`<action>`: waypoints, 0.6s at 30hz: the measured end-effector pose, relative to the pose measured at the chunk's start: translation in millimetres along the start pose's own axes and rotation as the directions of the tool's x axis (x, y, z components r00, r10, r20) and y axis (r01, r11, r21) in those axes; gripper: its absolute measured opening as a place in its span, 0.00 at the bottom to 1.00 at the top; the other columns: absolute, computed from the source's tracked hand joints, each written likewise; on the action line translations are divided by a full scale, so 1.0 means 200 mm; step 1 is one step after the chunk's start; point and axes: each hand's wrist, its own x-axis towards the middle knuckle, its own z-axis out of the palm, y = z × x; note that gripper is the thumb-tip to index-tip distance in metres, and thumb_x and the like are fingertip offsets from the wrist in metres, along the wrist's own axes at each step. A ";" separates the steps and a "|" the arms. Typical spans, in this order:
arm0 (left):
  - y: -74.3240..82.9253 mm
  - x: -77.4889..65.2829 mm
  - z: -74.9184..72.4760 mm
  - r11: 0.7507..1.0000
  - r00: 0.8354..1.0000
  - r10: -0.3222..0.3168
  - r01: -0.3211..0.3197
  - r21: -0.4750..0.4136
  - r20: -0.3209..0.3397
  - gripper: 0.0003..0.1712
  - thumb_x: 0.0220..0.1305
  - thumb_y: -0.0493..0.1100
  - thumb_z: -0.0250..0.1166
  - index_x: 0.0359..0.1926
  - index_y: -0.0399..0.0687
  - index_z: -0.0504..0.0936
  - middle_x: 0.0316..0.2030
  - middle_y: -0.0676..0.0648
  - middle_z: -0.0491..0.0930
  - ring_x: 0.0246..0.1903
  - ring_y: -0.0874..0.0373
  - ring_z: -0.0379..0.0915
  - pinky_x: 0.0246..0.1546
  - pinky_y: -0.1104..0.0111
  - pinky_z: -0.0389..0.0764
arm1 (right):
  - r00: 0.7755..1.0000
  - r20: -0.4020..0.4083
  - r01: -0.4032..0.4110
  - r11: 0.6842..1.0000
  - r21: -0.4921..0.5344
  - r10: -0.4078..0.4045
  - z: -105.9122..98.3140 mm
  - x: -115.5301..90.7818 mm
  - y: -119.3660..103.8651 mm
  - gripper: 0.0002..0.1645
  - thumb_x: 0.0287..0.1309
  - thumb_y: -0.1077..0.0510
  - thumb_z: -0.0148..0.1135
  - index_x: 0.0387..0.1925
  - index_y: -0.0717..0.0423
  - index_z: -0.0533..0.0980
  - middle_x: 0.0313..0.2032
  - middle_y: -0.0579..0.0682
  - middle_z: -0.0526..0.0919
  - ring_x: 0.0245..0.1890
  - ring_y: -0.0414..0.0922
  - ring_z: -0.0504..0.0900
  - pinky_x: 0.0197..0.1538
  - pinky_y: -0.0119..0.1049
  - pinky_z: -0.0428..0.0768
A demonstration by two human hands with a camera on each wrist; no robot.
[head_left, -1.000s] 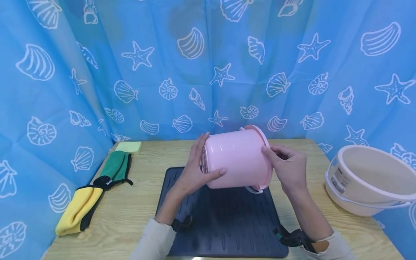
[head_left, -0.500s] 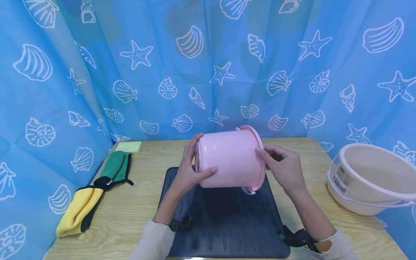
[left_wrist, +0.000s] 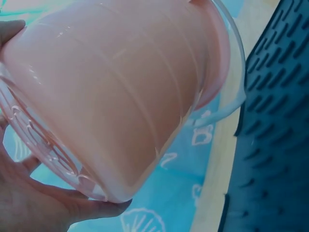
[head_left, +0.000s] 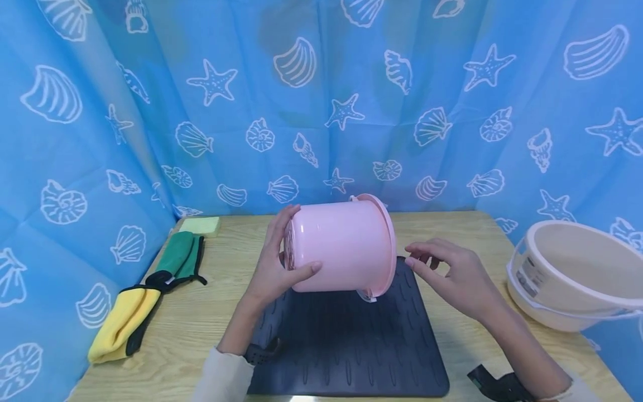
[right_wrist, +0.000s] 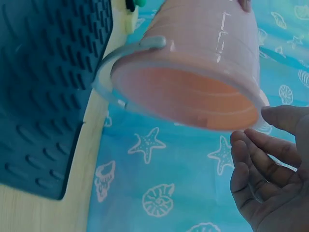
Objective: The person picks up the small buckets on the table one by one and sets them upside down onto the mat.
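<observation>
Glossy pink plastic bucket (head_left: 341, 245) lies on its side in the air, over the dark rectangular ridged mat (head_left: 351, 357). Long axis runs left to right: base to your left, open mouth to your right. Your left hand (head_left: 271, 274) grips the base end. Your right hand (head_left: 458, 276), nearer the mouth, hangs just beside it, not touching; fingers loosely bent, holding nothing.

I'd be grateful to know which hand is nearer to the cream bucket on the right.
The right hand. It is to the left of the cream bucket, not touching it; the left hand is farther left, gripping the base end of the pink bucket.
</observation>
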 end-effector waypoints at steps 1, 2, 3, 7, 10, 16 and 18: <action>0.00 0.00 -0.01 1.000 1.000 0.009 -0.009 -0.001 0.000 0.56 0.50 0.49 0.75 0.76 0.76 0.55 0.75 0.60 0.47 0.69 0.47 0.52 0.51 0.41 0.76 | 1.000 -0.002 0.031 0.999 -0.013 -0.031 -0.01 -0.01 0.00 0.12 0.63 0.55 0.69 0.48 0.50 0.85 0.37 0.38 0.83 0.34 0.36 0.77 0.34 0.33 0.78; 0.01 -0.01 -0.03 1.000 1.000 0.015 -0.015 -0.004 0.001 0.56 0.50 0.48 0.75 0.76 0.75 0.55 0.75 0.59 0.47 0.69 0.47 0.52 0.51 0.40 0.76 | 0.998 -0.002 0.056 0.998 -0.026 -0.056 -0.02 -0.02 0.01 0.12 0.62 0.56 0.69 0.47 0.50 0.85 0.37 0.37 0.83 0.34 0.35 0.77 0.34 0.32 0.78; 0.01 -0.01 -0.04 1.000 1.000 0.021 -0.021 -0.006 0.002 0.56 0.50 0.47 0.75 0.76 0.73 0.55 0.75 0.58 0.47 0.69 0.46 0.52 0.50 0.40 0.76 | 0.997 0.000 0.074 0.997 -0.039 -0.074 -0.02 -0.04 0.01 0.12 0.61 0.57 0.70 0.47 0.50 0.85 0.37 0.37 0.83 0.34 0.34 0.77 0.34 0.31 0.78; 0.02 -0.05 -0.13 0.999 0.999 0.039 -0.039 0.034 -0.005 0.56 0.50 0.45 0.75 0.76 0.71 0.55 0.76 0.56 0.47 0.69 0.45 0.52 0.50 0.38 0.76 | 0.994 0.016 0.112 0.992 -0.066 -0.111 -0.03 -0.08 0.01 0.13 0.59 0.58 0.72 0.47 0.49 0.84 0.38 0.36 0.83 0.35 0.33 0.78 0.35 0.31 0.78; 0.02 -0.07 -0.19 0.997 0.999 0.047 -0.046 0.067 -0.014 0.56 0.49 0.44 0.75 0.76 0.71 0.56 0.76 0.55 0.47 0.70 0.45 0.51 0.51 0.37 0.75 | 0.993 0.036 0.115 0.990 -0.084 -0.112 -0.03 -0.13 0.02 0.14 0.58 0.58 0.72 0.47 0.49 0.84 0.38 0.37 0.83 0.35 0.34 0.78 0.35 0.33 0.79; 0.03 -0.12 -0.31 0.994 0.999 0.043 -0.040 0.098 -0.028 0.58 0.49 0.40 0.76 0.77 0.70 0.56 0.76 0.55 0.47 0.70 0.44 0.53 0.52 0.36 0.73 | 0.991 0.073 0.119 0.988 -0.101 -0.112 0.01 -0.20 0.05 0.15 0.56 0.59 0.73 0.47 0.49 0.83 0.39 0.37 0.82 0.36 0.35 0.79 0.31 0.33 0.78; 0.04 -0.14 -0.35 0.993 0.998 0.046 -0.041 0.112 -0.036 0.59 0.48 0.38 0.77 0.77 0.69 0.55 0.76 0.54 0.47 0.70 0.44 0.53 0.52 0.35 0.73 | 0.989 0.083 0.129 0.987 -0.099 -0.121 0.02 -0.22 0.05 0.16 0.54 0.60 0.74 0.46 0.50 0.84 0.39 0.37 0.82 0.36 0.36 0.79 0.29 0.31 0.77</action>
